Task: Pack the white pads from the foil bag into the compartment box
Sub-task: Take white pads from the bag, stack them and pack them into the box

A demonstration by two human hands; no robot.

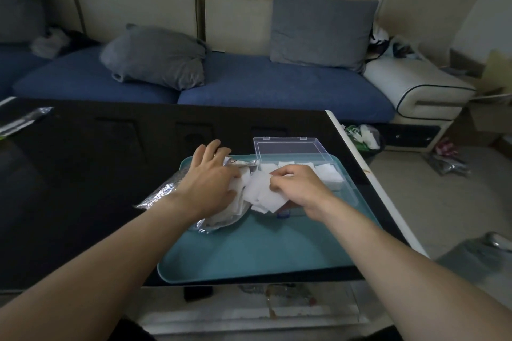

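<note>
— Pinched between the curled fingers of the right hand [293,188] is a loose bunch of white pads [263,192], isn't it?

— Yes, thin square sheets, fanned and overlapping, held over the near left corner of the clear compartment box [340,183]. More pads lie flat inside it, under the raised lid [288,145].

— And the left hand [210,180]?

— Spread flat, fingers straight, pressing on the crinkled silver foil bag [166,191], which lies half on the teal tray [249,252], half on the black table [83,174]. Some pads show at the bag's mouth.

— Anything behind?

— Grey cushions [321,28] on a blue sofa [277,91].
</note>
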